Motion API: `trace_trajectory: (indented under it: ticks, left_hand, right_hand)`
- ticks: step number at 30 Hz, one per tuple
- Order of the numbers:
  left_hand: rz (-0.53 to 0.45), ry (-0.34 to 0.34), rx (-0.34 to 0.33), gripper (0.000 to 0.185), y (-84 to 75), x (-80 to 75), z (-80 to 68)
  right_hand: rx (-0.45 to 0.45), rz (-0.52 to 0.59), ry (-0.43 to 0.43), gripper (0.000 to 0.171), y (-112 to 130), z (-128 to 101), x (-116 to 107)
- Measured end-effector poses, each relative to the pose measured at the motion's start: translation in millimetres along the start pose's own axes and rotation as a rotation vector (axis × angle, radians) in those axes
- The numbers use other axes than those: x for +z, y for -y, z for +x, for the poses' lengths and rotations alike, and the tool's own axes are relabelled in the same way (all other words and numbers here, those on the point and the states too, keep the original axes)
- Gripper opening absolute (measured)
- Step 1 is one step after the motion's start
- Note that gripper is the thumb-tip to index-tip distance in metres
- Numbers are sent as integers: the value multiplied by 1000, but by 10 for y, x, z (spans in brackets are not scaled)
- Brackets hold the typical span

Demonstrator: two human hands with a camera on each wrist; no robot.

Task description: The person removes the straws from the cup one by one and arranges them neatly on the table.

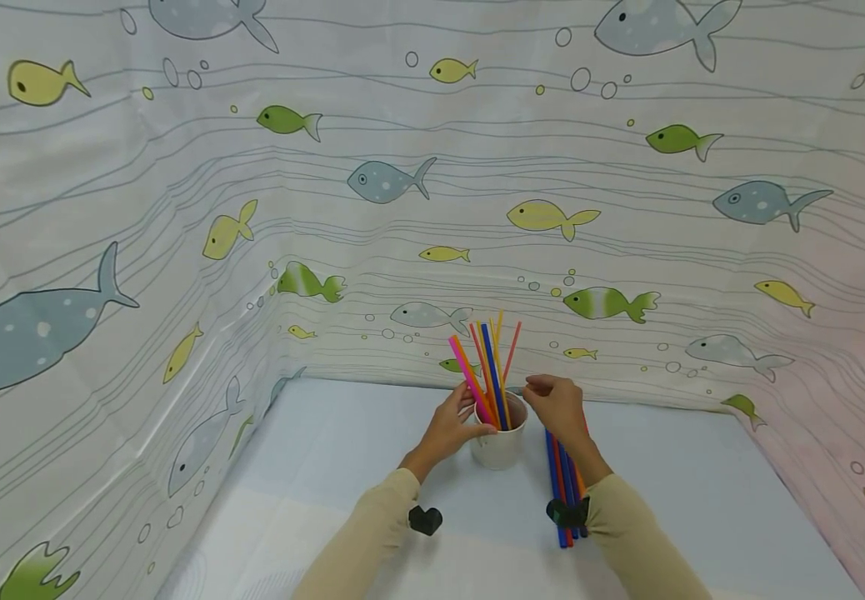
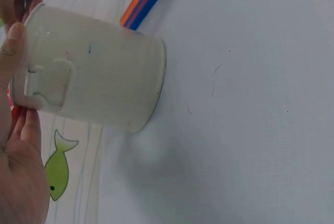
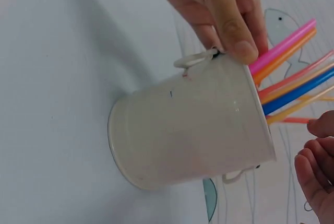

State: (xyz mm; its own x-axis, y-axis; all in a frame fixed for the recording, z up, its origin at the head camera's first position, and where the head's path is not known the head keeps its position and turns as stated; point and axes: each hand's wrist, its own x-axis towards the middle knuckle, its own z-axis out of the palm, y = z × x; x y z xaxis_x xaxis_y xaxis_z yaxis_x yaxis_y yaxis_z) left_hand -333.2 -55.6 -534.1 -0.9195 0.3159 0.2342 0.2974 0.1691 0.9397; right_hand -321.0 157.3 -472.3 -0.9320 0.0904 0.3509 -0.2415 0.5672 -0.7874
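Note:
A small white bucket with little side handles stands upright on the table, coloured straws leaning in it. They are pink, orange, yellow, red and blue. My left hand grips the bucket's left rim, thumb at the front and fingers farther back, as the right wrist view also shows. At the right of the rim, my right hand hovers with loosely bent fingers and nothing held. In the right wrist view its fingertips overlap the end of a red straw. More straws, blue, red and orange, lie partly hidden under my right forearm.
The pale table meets a sheet printed with fish, which rises at the back and on both sides. A black heart-shaped piece shows at the left cuff, another at the right cuff.

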Motion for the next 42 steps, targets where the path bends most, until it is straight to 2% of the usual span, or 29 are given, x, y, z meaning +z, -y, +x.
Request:
trace_trajectory:
  ticks: [7,19,31,42]
  left_hand:
    - [16,-7,-8,92,10,8,-15]
    - [-5,-8,-7,91,15,40,-34]
    - [-32,4,12,86,3,4,-9]
    - [-14,-2,17,87,-21,4,-43]
  right_hand:
    - [-23,34,11,25,99,35,168]
    - [38,-5,38,27,158,32,378]
    - [-1,3,25,26,215,85,491]
    - [-41,-8,21,25,212,52,565]
